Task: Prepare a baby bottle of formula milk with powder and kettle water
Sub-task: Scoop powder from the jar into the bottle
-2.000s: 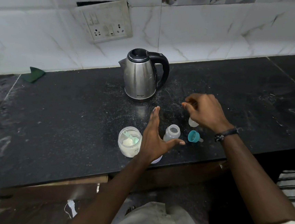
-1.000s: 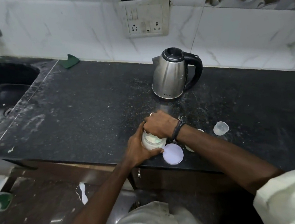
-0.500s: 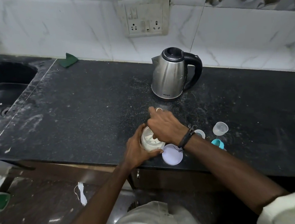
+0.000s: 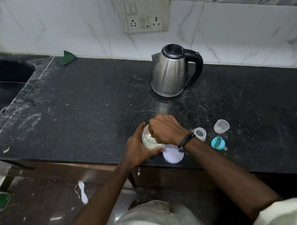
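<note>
Glass powder jar (image 4: 147, 139) (round) gripped by left hand (image 4: 138, 149).

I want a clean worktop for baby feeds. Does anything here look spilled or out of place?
Yes: pale specks, possibly powder, dust the black counter around the kettle, and the teal nipple ring lies tipped on its side.

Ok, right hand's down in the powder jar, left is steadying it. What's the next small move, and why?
Probably lift the right hand out with a scoop of powder and carry it right, to the open bottle. The left hand grips the jar, the lid lies off beside it, and the bottle's teal collar is off. The scoop itself is hidden.
</note>
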Demonstrator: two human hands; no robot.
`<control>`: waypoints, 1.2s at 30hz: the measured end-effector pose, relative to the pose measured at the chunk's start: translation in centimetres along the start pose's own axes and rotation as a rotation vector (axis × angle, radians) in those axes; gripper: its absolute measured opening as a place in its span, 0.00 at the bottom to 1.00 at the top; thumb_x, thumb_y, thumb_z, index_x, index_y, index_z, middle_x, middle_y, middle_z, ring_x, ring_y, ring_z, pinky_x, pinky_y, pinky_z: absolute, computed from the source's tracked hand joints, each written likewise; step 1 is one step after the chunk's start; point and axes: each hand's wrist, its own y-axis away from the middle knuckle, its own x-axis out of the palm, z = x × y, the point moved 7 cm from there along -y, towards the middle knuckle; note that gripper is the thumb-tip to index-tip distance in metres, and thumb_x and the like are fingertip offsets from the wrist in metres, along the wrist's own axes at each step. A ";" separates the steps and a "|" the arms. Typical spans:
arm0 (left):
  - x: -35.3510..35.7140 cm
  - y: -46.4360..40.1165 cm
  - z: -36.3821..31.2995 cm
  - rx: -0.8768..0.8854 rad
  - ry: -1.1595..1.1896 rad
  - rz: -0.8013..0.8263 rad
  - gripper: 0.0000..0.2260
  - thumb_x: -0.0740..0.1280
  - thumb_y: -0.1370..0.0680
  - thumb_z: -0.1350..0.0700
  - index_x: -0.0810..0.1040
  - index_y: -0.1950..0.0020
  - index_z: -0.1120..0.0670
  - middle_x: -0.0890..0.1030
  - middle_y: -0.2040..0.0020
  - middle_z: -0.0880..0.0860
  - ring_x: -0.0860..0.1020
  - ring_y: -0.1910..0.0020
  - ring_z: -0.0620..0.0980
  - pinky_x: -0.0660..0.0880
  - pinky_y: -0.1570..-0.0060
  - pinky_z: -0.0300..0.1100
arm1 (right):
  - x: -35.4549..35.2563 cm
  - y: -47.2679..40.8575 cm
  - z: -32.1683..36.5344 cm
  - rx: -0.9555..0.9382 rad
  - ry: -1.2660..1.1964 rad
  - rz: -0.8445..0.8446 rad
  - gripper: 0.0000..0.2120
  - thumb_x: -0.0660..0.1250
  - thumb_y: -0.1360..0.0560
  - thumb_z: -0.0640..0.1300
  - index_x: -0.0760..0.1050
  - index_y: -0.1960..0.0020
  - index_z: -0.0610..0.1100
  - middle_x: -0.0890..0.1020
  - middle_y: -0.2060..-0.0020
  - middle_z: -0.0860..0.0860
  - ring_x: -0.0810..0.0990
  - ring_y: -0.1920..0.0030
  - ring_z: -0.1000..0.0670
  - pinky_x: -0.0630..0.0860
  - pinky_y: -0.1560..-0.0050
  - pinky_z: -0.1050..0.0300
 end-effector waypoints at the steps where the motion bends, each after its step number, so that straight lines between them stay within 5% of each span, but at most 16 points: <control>1: 0.0 0.0 0.0 0.000 0.001 0.003 0.53 0.83 0.43 0.40 0.66 0.24 0.53 0.78 0.32 0.49 0.77 0.34 0.46 0.76 0.36 0.53 | 0.0 0.0 0.1 -0.002 -0.003 0.008 0.21 0.68 0.34 0.35 0.57 0.72 0.46 0.59 0.75 0.51 0.68 0.69 0.43 0.63 0.66 0.54; 7: 0.1 0.0 0.0 -0.004 0.000 0.015 0.54 0.80 0.44 0.34 0.65 0.23 0.52 0.77 0.31 0.48 0.77 0.35 0.43 0.76 0.35 0.50 | 0.5 -0.1 -0.6 0.030 -0.159 0.025 0.16 0.67 0.33 0.37 0.63 0.73 0.45 0.66 0.74 0.50 0.70 0.66 0.43 0.65 0.64 0.54; 12: 0.0 0.2 0.1 -0.010 -0.009 0.002 0.51 0.81 0.44 0.32 0.66 0.26 0.45 0.80 0.36 0.40 0.79 0.39 0.39 0.78 0.39 0.50 | 0.4 0.0 -1.3 0.050 -0.284 0.017 0.07 0.69 0.33 0.38 0.85 0.61 0.47 0.84 0.65 0.48 0.74 0.64 0.45 0.66 0.62 0.57; 18: -0.2 0.2 -0.2 -0.001 -0.090 -0.008 0.50 0.79 0.45 0.29 0.64 0.28 0.39 0.77 0.41 0.31 0.78 0.40 0.36 0.78 0.40 0.46 | -0.1 0.2 -4.0 0.099 -0.465 -0.003 0.06 0.72 0.28 0.43 0.87 0.54 0.50 0.88 0.58 0.55 0.83 0.57 0.52 0.80 0.53 0.52; 21: 0.0 0.1 -0.1 -0.002 -0.107 -0.007 0.51 0.80 0.44 0.31 0.65 0.26 0.44 0.78 0.37 0.37 0.78 0.39 0.39 0.77 0.38 0.47 | -0.1 0.6 -5.3 0.103 -0.585 -0.001 0.05 0.72 0.27 0.41 0.87 0.55 0.47 0.87 0.62 0.55 0.84 0.61 0.58 0.81 0.52 0.53; 24: 0.1 0.1 0.0 -0.012 -0.110 -0.010 0.53 0.80 0.45 0.32 0.65 0.25 0.49 0.78 0.34 0.44 0.77 0.37 0.42 0.76 0.36 0.47 | 0.1 1.1 -6.7 0.136 -0.734 0.010 0.05 0.72 0.25 0.39 0.87 0.56 0.45 0.87 0.63 0.54 0.82 0.64 0.62 0.78 0.59 0.63; 29: 0.1 0.1 -0.3 -0.021 -0.103 0.018 0.55 0.78 0.45 0.31 0.63 0.24 0.50 0.76 0.33 0.42 0.73 0.35 0.37 0.71 0.34 0.40 | 0.3 2.1 -8.5 0.171 -0.874 -0.027 0.05 0.72 0.25 0.38 0.87 0.57 0.43 0.85 0.67 0.53 0.75 0.72 0.63 0.67 0.67 0.71; 36: 0.2 0.1 -1.0 -0.032 -0.082 0.077 0.63 0.81 0.46 0.34 0.54 0.20 0.49 0.64 0.21 0.48 0.64 0.24 0.45 0.65 0.25 0.50 | -0.1 3.8 -10.8 0.231 -1.011 -0.088 0.05 0.70 0.25 0.35 0.86 0.54 0.39 0.85 0.67 0.47 0.70 0.76 0.60 0.64 0.73 0.70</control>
